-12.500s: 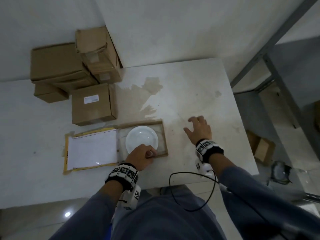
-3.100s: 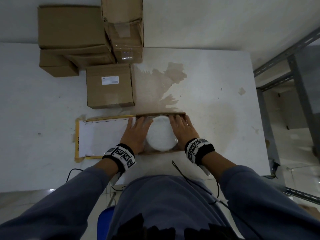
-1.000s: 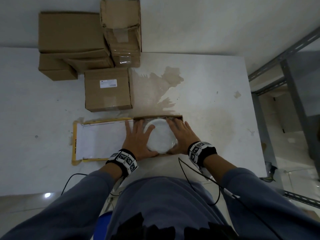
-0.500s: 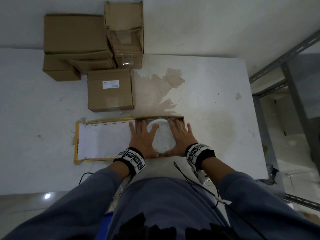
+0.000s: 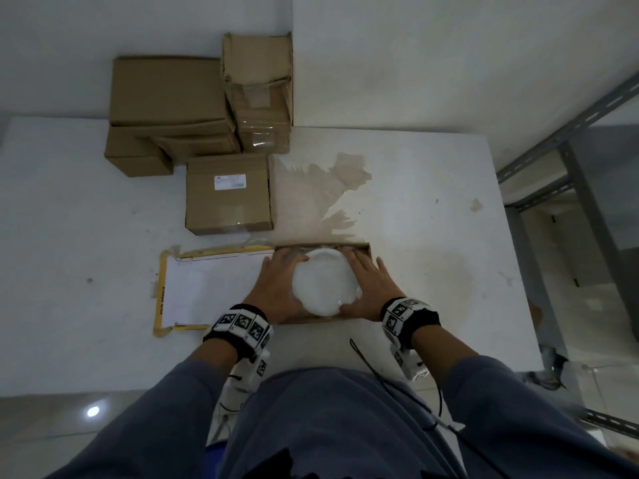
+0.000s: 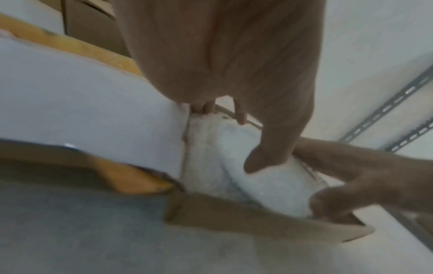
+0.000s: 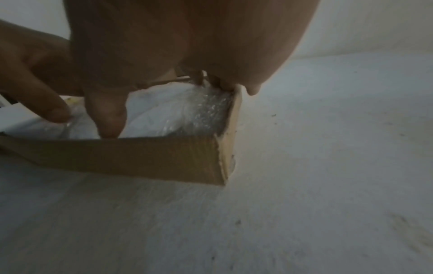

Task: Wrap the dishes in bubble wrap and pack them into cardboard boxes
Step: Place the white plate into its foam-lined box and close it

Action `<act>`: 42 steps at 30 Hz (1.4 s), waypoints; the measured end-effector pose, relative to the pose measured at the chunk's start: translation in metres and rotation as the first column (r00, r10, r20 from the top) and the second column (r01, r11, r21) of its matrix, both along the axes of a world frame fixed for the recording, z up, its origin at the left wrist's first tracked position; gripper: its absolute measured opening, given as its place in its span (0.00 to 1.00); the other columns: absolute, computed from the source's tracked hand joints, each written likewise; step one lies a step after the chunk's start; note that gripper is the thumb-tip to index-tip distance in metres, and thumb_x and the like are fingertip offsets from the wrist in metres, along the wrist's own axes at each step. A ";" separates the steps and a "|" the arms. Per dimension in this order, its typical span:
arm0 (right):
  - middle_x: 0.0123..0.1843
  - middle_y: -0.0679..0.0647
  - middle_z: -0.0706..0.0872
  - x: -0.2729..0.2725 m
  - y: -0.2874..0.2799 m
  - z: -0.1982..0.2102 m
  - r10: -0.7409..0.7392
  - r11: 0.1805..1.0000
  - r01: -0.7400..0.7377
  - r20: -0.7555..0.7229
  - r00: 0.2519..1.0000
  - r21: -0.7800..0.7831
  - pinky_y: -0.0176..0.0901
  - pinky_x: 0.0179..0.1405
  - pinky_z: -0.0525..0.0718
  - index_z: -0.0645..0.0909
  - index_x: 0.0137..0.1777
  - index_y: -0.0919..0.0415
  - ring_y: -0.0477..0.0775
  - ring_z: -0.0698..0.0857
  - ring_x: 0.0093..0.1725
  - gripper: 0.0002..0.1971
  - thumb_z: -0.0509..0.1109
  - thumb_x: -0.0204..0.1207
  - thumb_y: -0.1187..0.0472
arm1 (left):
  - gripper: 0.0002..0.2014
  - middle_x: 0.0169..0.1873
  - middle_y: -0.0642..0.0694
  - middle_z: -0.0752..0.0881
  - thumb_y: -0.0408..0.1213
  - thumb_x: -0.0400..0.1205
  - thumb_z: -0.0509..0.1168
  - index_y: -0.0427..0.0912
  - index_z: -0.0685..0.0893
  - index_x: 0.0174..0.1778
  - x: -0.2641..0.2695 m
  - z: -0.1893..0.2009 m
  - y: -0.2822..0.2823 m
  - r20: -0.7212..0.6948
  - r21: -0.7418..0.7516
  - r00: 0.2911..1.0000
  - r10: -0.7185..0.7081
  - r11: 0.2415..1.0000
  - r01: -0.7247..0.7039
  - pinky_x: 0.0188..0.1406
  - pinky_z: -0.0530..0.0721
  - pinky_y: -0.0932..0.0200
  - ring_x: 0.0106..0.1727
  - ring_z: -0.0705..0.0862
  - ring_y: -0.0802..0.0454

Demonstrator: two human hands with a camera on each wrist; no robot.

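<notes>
A white plate wrapped in bubble wrap (image 5: 325,286) lies in a shallow open cardboard box (image 5: 367,246) near the table's front edge. My left hand (image 5: 276,288) lies flat along the plate's left side and my right hand (image 5: 371,288) along its right, fingers straight and reaching to the box's far wall. In the left wrist view my thumb (image 6: 269,157) presses on the wrapped plate (image 6: 269,185) inside the box wall (image 6: 234,218). In the right wrist view the bubble wrap (image 7: 187,111) fills the box corner behind the near wall (image 7: 140,153).
The box's lid (image 5: 211,288), white inside with yellow tape edges, lies open flat to the left. A labelled closed carton (image 5: 228,195) stands behind it, with a stack of cartons (image 5: 173,105) further back. A brown stain (image 5: 332,188) marks the table (image 5: 432,236). A metal rack (image 5: 570,133) is at the right.
Twelve seconds ago the plate lay bare in the box. Now it is bubble-wrapped with both hands flat beside it. Over the last second the hands have hardly shifted.
</notes>
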State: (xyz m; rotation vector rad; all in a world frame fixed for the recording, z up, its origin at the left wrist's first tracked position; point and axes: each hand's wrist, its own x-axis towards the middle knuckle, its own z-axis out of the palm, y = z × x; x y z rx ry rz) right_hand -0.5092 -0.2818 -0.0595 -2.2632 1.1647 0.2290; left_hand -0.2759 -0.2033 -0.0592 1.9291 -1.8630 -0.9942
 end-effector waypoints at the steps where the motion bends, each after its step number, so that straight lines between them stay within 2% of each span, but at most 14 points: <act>1: 0.85 0.50 0.55 -0.002 -0.001 0.004 0.006 1.000 -0.006 0.011 1.000 -0.023 0.62 0.84 0.43 0.44 0.86 0.52 0.53 0.53 0.85 0.60 0.74 0.61 0.32 | 0.45 0.70 0.42 0.68 0.52 0.60 0.82 0.48 0.72 0.72 0.006 0.002 0.003 0.011 -0.053 1.000 0.008 0.999 -0.008 0.70 0.73 0.45 0.69 0.71 0.42; 3: 0.83 0.50 0.60 -0.004 -0.001 0.012 0.009 0.994 -0.005 0.038 0.999 -0.106 0.61 0.84 0.46 0.50 0.85 0.53 0.52 0.58 0.83 0.58 0.73 0.60 0.30 | 0.35 0.62 0.44 0.73 0.41 0.63 0.81 0.49 0.77 0.66 0.011 0.006 0.010 0.153 -0.087 0.988 0.009 0.996 0.005 0.56 0.81 0.47 0.60 0.77 0.44; 6: 0.80 0.52 0.66 -0.004 0.007 0.014 -0.013 0.986 0.011 -0.010 1.000 -0.168 0.59 0.84 0.48 0.57 0.83 0.55 0.54 0.64 0.80 0.52 0.73 0.63 0.33 | 0.26 0.48 0.47 0.82 0.37 0.64 0.78 0.48 0.81 0.58 0.008 0.005 0.018 0.296 -0.120 0.955 -0.028 0.991 0.066 0.43 0.77 0.49 0.49 0.82 0.43; 11: 0.86 0.60 0.57 -0.008 0.027 -0.003 0.034 0.958 -0.112 -0.283 0.958 -0.265 0.73 0.80 0.35 0.49 0.86 0.65 0.59 0.50 0.86 0.42 0.54 0.80 0.38 | 0.22 0.35 0.50 0.88 0.35 0.61 0.80 0.49 0.83 0.50 -0.006 0.005 0.019 0.409 -0.159 0.912 0.019 0.986 0.051 0.40 0.74 0.52 0.39 0.83 0.44; 15: 0.87 0.61 0.52 -0.003 0.027 0.003 0.043 0.969 -0.117 -0.316 0.948 -0.219 0.76 0.80 0.38 0.47 0.86 0.64 0.61 0.47 0.86 0.42 0.57 0.80 0.41 | 0.23 0.37 0.47 0.87 0.34 0.61 0.78 0.47 0.82 0.52 -0.012 0.008 0.022 0.369 -0.151 0.929 0.043 0.988 0.014 0.39 0.75 0.52 0.40 0.83 0.43; 18: 0.84 0.60 0.58 -0.005 0.016 0.013 -0.114 0.971 0.082 -0.134 0.984 -0.225 0.68 0.82 0.50 0.60 0.83 0.58 0.62 0.57 0.84 0.39 0.67 0.74 0.46 | 0.22 0.43 0.45 0.85 0.40 0.69 0.75 0.45 0.80 0.59 -0.012 0.008 0.031 0.292 -0.162 0.952 0.097 0.985 -0.050 0.41 0.77 0.51 0.45 0.81 0.43; 21: 0.75 0.65 0.71 -0.008 0.005 0.017 -0.371 0.921 0.375 0.057 0.927 -0.102 0.60 0.69 0.76 0.69 0.78 0.62 0.69 0.76 0.70 0.28 0.66 0.77 0.61 | 0.20 0.52 0.45 0.78 0.38 0.72 0.73 0.46 0.80 0.60 -0.012 0.009 0.046 0.214 -0.114 0.967 0.140 0.987 -0.117 0.49 0.80 0.51 0.52 0.78 0.46; 25: 0.55 0.62 0.81 -0.005 0.007 0.015 -0.350 0.936 0.350 0.015 0.937 -0.019 0.53 0.53 0.81 0.80 0.63 0.65 0.68 0.82 0.54 0.17 0.64 0.74 0.68 | 0.14 0.49 0.49 0.74 0.41 0.73 0.75 0.48 0.81 0.52 -0.001 0.004 0.080 0.082 -0.108 0.932 0.352 0.933 -0.343 0.44 0.82 0.53 0.47 0.78 0.50; 27: 0.50 0.59 0.80 0.000 0.017 0.011 -0.322 0.946 0.323 0.037 0.946 -0.033 0.53 0.49 0.83 0.81 0.58 0.64 0.66 0.83 0.49 0.14 0.65 0.73 0.67 | 0.11 0.46 0.51 0.75 0.44 0.75 0.74 0.49 0.79 0.48 0.010 0.003 0.098 0.026 -0.021 0.828 0.561 0.828 -0.560 0.42 0.82 0.53 0.43 0.79 0.52; 30: 0.51 0.55 0.79 0.018 0.034 0.008 -0.273 0.962 0.273 0.038 0.961 0.010 0.54 0.48 0.83 0.78 0.64 0.58 0.62 0.82 0.48 0.18 0.68 0.72 0.62 | 0.13 0.51 0.47 0.75 0.45 0.74 0.74 0.45 0.79 0.48 0.028 0.005 0.122 0.079 0.020 0.587 0.806 0.588 -0.809 0.46 0.83 0.49 0.46 0.80 0.45; 33: 0.49 0.52 0.78 0.042 0.046 0.012 -0.132 0.990 0.134 -0.030 0.991 0.040 0.51 0.44 0.81 0.77 0.56 0.54 0.60 0.80 0.46 0.15 0.71 0.69 0.55 | 0.25 0.63 0.37 0.71 0.40 0.68 0.78 0.40 0.74 0.56 0.041 0.007 0.137 0.107 0.010 0.149 0.983 0.149 -0.989 0.51 0.80 0.45 0.56 0.75 0.38; 36: 0.43 0.50 0.80 0.062 0.050 0.017 -0.006 0.998 0.011 -0.075 0.997 0.058 0.45 0.37 0.78 0.74 0.42 0.52 0.57 0.80 0.41 0.10 0.71 0.68 0.51 | 0.36 0.65 0.34 0.71 0.42 0.61 0.82 0.44 0.67 0.56 0.056 -0.001 0.153 -0.039 0.159 -0.292 0.956 -0.282 -0.946 0.56 0.80 0.43 0.58 0.77 0.35; 39: 0.39 0.51 0.82 0.077 0.049 0.028 0.062 0.998 -0.061 -0.137 0.989 0.017 0.43 0.34 0.76 0.78 0.42 0.53 0.57 0.81 0.39 0.09 0.69 0.70 0.49 | 0.37 0.69 0.32 0.74 0.38 0.66 0.82 0.41 0.68 0.66 0.072 -0.003 0.158 -0.221 0.371 -0.486 0.845 -0.388 -0.843 0.62 0.81 0.45 0.59 0.82 0.40; 42: 0.40 0.52 0.84 0.098 0.047 0.045 0.060 0.998 -0.064 -0.143 0.988 -0.023 0.45 0.39 0.79 0.81 0.44 0.53 0.59 0.82 0.41 0.08 0.68 0.72 0.49 | 0.35 0.69 0.32 0.77 0.30 0.77 0.73 0.40 0.67 0.79 0.076 0.000 0.156 -0.250 0.427 -0.464 0.850 -0.334 -0.840 0.63 0.81 0.47 0.64 0.81 0.37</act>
